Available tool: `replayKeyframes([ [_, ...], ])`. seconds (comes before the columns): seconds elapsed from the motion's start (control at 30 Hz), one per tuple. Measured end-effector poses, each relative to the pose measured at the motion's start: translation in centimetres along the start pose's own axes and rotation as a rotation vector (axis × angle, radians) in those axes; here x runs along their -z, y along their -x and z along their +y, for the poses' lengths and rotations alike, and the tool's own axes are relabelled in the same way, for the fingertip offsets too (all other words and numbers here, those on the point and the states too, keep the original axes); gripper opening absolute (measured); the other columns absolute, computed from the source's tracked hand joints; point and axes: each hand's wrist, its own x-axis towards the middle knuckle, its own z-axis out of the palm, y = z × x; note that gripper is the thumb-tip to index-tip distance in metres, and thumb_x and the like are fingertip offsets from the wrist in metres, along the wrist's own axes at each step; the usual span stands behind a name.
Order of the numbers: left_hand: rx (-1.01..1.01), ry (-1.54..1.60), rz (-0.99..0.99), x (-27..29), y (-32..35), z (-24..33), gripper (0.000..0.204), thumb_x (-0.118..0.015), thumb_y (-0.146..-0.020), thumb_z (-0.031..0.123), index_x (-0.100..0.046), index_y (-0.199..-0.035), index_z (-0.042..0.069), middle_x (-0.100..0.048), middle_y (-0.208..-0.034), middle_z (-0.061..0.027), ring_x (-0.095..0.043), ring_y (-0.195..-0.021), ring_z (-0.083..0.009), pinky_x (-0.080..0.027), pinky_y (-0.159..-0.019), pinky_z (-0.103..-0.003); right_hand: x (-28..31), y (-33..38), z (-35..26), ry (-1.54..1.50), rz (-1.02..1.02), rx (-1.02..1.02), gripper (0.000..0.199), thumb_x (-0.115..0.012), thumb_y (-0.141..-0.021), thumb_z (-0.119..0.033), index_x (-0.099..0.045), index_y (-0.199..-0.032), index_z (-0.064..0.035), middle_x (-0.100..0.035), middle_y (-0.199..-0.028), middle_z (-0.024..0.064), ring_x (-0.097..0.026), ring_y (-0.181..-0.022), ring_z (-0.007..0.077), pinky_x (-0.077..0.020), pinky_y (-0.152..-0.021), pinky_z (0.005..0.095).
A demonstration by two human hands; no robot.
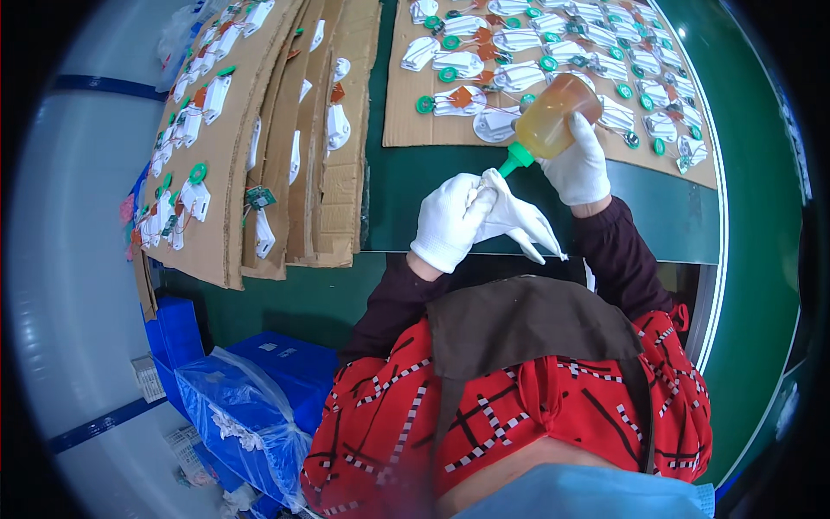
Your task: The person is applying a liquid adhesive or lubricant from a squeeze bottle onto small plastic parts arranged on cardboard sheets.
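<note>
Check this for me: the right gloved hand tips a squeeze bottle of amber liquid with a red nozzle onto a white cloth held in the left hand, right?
Not quite: the nozzle is green, not red, as the head view shows. The right hand does tip the squeeze bottle of amber liquid, nozzle down, onto the white cloth held in the left hand.

We stood at small-electronics assembly line: green workbench [415, 186], cardboard sheets [220, 199] carrying rows of white parts with green rings [519, 73], blue storage bins [277, 368] below.
</note>
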Motion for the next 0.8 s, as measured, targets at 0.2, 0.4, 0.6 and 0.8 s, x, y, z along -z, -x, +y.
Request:
replayKeyframes([
  [0.2,-0.022,-0.047,0.023,-1.0,0.6,0.3,0.021,-0.061,-0.086,0.023,-0.057,-0.075,0.006,-0.055,-0.064,-0.0123,-0.056,-0.058,-0.032,-0.042,-0.05,-0.038,0.5,-0.1,-0.1,-0.042,0.06,0.01,0.055,-0.063,-0.086,-0.031,-0.04,-0.131,-0.0084,-0.052,-0.123,0.0105,-0.051,-0.116,0.027,-0.0405,-0.1,0.0425],
  [0.4,-0.028,-0.008,0.005,-0.8,0.7,0.2,0.011,-0.06,-0.081,0.015,-0.057,-0.076,0.005,-0.056,-0.068,-0.0142,-0.057,-0.062,-0.0341,-0.042,-0.051,-0.039,1.1,-0.3,-0.8,-0.113,0.104,0.035,0.053,-0.064,-0.086,-0.03,-0.042,-0.129,-0.0088,-0.054,-0.122,0.0087,-0.051,-0.115,0.0258,-0.0406,-0.1,0.0431],
  [0.6,-0.151,0.006,0.028,0.7,1.0,0.4,0.013,-0.061,-0.082,0.011,-0.055,-0.074,0.003,-0.05,-0.065,-0.0121,-0.051,-0.056,-0.0318,-0.039,-0.049,-0.036,2.5,-1.4,-1.6,-0.125,0.166,0.09,0.053,-0.063,-0.086,-0.033,-0.042,-0.129,-0.0095,-0.054,-0.121,0.0108,-0.052,-0.114,0.0292,-0.0437,-0.095,0.0486],
  [0.8,0.34,0.347,0.202,1.6,2.1,-2.4,0.019,-0.06,-0.091,0.015,-0.06,-0.094,-0.003,-0.059,-0.077,-0.0022,-0.054,-0.07,-0.0061,-0.043,-0.061,-0.022,5.2,-1.9,-4.5,-0.245,0.036,0.199,0.053,-0.059,-0.089,-0.038,-0.042,-0.129,-0.008,-0.052,-0.122,0.0141,-0.053,-0.112,0.0337,-0.0532,-0.085,0.0469],
])
